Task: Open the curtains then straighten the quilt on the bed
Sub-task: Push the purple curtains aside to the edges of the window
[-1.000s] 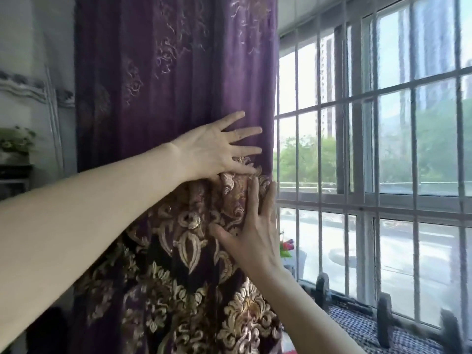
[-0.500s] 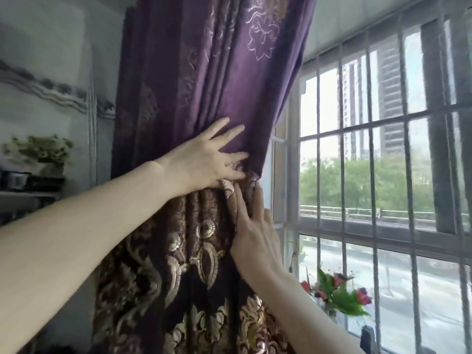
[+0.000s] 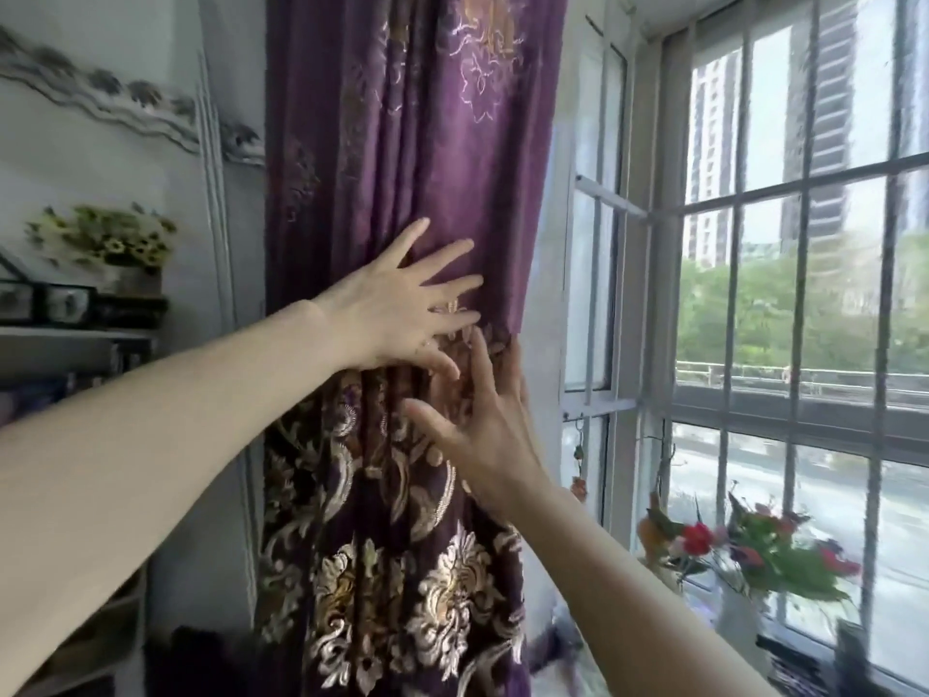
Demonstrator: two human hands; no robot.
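Bunched tighter than it was a second ago, the purple velvet curtain with gold and silver embroidery [image 3: 402,344] is now standing as a narrow column against the wall, and more of the barred window [image 3: 754,294] is showing to its right.

The left hand [image 3: 397,314] is lying flat on the plush upper part, fingers spread and straight, pressing the folds back so they are not springing out again. The right hand [image 3: 482,430] is working just below it at the curtain's free edge, fingers straight and slightly fanned, some of them tucked behind the hem; neither grip is curling round or pinching the cloth as far as I can tell. Both hands are placed at the seam where plain velvet meets the embroidered band, probably because the gathered pleats are thickest there.

Counting: one curtain panel in view, two hands on it, one bunch of red flowers [image 3: 754,550] on the sill, one pot of yellow flowers [image 3: 115,244] on the shelf at left. The quilt and the bed are not showing (that half of the job is waiting).
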